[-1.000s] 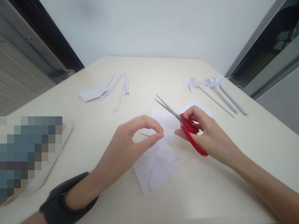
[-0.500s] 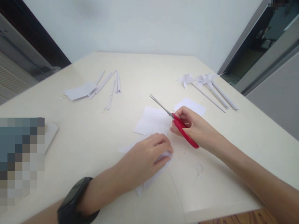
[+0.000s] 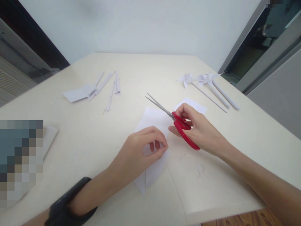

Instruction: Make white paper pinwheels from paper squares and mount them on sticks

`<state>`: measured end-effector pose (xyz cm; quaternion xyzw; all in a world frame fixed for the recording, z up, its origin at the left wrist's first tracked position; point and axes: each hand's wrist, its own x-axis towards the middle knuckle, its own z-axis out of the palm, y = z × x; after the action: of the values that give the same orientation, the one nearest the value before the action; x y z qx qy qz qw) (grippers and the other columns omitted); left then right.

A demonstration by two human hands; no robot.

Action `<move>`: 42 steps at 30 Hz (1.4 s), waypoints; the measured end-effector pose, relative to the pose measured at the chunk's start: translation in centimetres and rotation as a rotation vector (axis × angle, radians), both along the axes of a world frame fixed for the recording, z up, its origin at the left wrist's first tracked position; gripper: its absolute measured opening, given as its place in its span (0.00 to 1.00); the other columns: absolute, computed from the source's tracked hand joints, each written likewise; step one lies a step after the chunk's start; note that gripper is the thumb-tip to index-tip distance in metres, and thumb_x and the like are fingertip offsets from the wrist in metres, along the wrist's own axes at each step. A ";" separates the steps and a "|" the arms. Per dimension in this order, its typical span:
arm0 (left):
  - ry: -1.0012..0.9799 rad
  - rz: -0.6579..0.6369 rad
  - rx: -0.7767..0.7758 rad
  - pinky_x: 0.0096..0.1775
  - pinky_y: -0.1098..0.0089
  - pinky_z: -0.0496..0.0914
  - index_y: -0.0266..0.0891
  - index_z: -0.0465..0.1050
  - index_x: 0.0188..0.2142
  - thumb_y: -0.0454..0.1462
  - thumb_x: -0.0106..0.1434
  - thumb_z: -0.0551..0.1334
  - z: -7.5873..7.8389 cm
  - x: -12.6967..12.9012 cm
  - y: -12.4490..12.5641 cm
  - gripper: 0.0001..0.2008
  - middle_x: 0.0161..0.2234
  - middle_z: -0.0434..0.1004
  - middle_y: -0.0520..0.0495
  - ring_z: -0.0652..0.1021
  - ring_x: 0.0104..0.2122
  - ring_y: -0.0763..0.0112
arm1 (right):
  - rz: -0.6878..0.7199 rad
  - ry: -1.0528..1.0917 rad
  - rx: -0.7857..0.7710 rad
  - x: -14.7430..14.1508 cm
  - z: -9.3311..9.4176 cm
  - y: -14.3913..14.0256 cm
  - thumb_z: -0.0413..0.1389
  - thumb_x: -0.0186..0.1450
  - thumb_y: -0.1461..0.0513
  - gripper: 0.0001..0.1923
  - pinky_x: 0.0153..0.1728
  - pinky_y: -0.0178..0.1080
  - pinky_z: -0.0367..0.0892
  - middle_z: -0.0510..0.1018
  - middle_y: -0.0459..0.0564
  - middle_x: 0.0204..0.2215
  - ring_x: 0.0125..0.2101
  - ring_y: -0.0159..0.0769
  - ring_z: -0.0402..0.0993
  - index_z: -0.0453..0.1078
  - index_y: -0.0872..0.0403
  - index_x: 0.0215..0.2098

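My left hand (image 3: 143, 150), with a black watch (image 3: 70, 201) on the wrist, pinches thumb and fingertips together at the upper right edge of a white paper sheet (image 3: 155, 174). A slit runs up from this sheet's near edge; the hand covers its upper part. In my right hand (image 3: 195, 125) is a pair of scissors with red handles (image 3: 185, 135). Their blades point away to the upper left, slightly apart, with nothing between them. Another paper square (image 3: 152, 117) lies flat under the blades, just beyond my left hand. A further paper piece (image 3: 190, 105) shows behind my right hand.
Paper pinwheels (image 3: 204, 80) on rolled sticks lie at the back right. Several rolled paper tubes (image 3: 105, 84) and a paper sheet (image 3: 78, 93) lie at the back left. Thin paper scraps (image 3: 200, 171) rest near the front. A blurred-out object (image 3: 18, 157) stands at the left edge.
My left hand has shifted slightly left and away from me, its fingertips drawn into a pinch, baring more of the slit sheet. The scissor blades have spread a little and moved slightly left.
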<state>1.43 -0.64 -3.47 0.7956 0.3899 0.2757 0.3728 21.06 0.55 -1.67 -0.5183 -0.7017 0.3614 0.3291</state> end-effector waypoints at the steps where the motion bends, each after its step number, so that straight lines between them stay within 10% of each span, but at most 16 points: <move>1: -0.073 0.061 -0.029 0.37 0.72 0.69 0.41 0.72 0.31 0.31 0.61 0.58 0.3 -0.3 0.1 0.06 0.35 0.74 0.49 0.74 0.34 0.71 | -0.006 -0.006 0.023 -0.1 0.2 -0.1 0.57 0.59 0.62 0.11 0.32 0.36 0.62 0.68 0.40 0.28 0.27 0.29 0.63 0.56 0.50 0.32; 8: -0.498 0.357 -0.194 0.32 0.73 0.68 0.43 0.72 0.32 0.35 0.60 0.62 0.9 -1.4 0.3 0.01 0.34 0.73 0.50 0.73 0.33 0.70 | -0.004 -0.120 0.146 -0.6 0.2 -1.1 0.60 0.57 0.61 0.17 0.25 0.35 0.58 0.67 0.42 0.27 0.24 0.30 0.59 0.53 0.49 0.34; 32: -0.584 0.287 -0.339 0.40 0.71 0.70 0.42 0.72 0.32 0.34 0.62 0.60 0.7 -0.7 -0.5 0.04 0.37 0.75 0.50 0.75 0.38 0.69 | -0.018 -0.277 0.192 -1.7 -1.1 -2.0 0.59 0.55 0.62 0.17 0.26 0.38 0.62 0.71 0.45 0.33 0.29 0.35 0.65 0.54 0.49 0.36; 42: -0.567 0.344 -0.234 0.39 0.77 0.67 0.42 0.71 0.29 0.33 0.61 0.61 0.9 -0.6 -0.6 0.04 0.37 0.74 0.53 0.74 0.39 0.74 | 0.040 0.196 -0.229 -1.4 0.3 -1.5 0.58 0.60 0.62 0.12 0.24 0.30 0.56 0.64 0.38 0.25 0.25 0.26 0.59 0.56 0.50 0.29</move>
<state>0.86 -1.24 -2.55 0.5618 0.4281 0.4979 0.5031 19.62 -0.92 -1.41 -0.5004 -0.6308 0.4944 0.3275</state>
